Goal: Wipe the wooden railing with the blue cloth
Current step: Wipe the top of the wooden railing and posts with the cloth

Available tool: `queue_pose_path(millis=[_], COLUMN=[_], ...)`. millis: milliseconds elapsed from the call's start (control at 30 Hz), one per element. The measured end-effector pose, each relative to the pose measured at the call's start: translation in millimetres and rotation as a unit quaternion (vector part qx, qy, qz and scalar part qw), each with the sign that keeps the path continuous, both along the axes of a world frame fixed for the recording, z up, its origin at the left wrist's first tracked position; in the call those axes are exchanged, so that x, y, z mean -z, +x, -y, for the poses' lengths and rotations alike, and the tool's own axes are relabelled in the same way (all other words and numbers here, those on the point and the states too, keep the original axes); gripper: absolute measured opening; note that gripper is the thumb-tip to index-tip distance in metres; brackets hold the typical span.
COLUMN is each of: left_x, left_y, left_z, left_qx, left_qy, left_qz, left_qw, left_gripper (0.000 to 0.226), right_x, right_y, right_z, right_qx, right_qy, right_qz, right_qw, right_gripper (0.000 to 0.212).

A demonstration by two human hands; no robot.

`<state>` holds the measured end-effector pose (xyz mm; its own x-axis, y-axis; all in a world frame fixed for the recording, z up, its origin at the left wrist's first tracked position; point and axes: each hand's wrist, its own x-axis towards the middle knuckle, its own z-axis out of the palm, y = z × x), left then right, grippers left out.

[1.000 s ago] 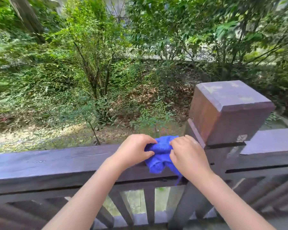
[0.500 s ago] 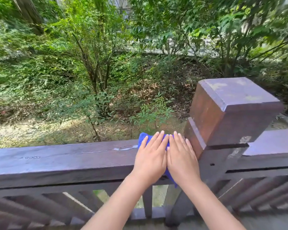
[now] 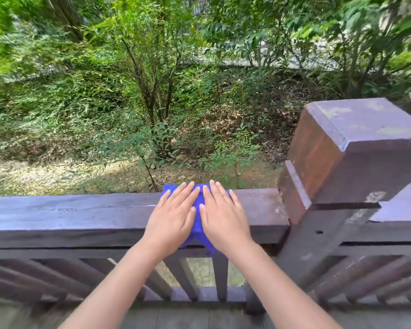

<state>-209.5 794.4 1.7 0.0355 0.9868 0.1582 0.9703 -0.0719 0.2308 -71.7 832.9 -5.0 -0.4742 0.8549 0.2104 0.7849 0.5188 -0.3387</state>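
Observation:
The blue cloth (image 3: 198, 211) lies spread over the top of the dark wooden railing (image 3: 81, 217), with one corner hanging down the near face. My left hand (image 3: 172, 218) and my right hand (image 3: 222, 217) rest side by side on it, palms flat and fingers stretched forward, pressing it onto the rail. Most of the cloth is hidden under my hands. A short bare stretch of rail separates my right hand from the square post (image 3: 351, 157).
The post rises well above the rail on the right, and the railing continues beyond it (image 3: 399, 207). Slanted and upright balusters (image 3: 220, 279) fill the space under the rail. Beyond the rail are shrubs, trees and bare ground lower down.
One second ago both hands were bunching the cloth beside the post. They then flattened it on the rail, and have since slid it a little leftward away from the post.

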Motion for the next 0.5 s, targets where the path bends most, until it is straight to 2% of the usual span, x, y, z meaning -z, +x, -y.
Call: queue_pose_path(millis=[133,167,267,367,433,500], left_x=[1,1,0,-2,-2,1], left_y=[32,42,69,96,117,136], left_z=[-15,-20,-33,-37,-40,-46], left_qx=[-0.066,-0.078,-0.076,-0.050,-0.010,0.040], left_qy=[-0.029,-0.042,-0.058,-0.031,-0.020,-0.029], left_qz=[-0.009,-0.011,-0.013,-0.014,-0.010,-0.039], left_qw=[0.997,0.996,0.995,0.998,1.000,0.998], left_gripper=[0.051,0.050,0.050,0.047,0.048,0.054], right_x=[8,7,-5,-9,-9,-9], right_y=[65,74,76,75,77,78], right_z=[-7,-9,-13,-10,-3,5], right_qx=[0.082,0.089,0.103,0.116,0.131,0.127], right_qy=[0.030,0.018,-0.061,-0.069,-0.089,-0.088], right_qz=[0.030,0.015,-0.150,-0.277,-0.392,-0.471], right_qw=[0.996,0.996,0.981,0.951,0.906,0.869], right_gripper=[0.053,0.053,0.051,0.052,0.050,0.051])
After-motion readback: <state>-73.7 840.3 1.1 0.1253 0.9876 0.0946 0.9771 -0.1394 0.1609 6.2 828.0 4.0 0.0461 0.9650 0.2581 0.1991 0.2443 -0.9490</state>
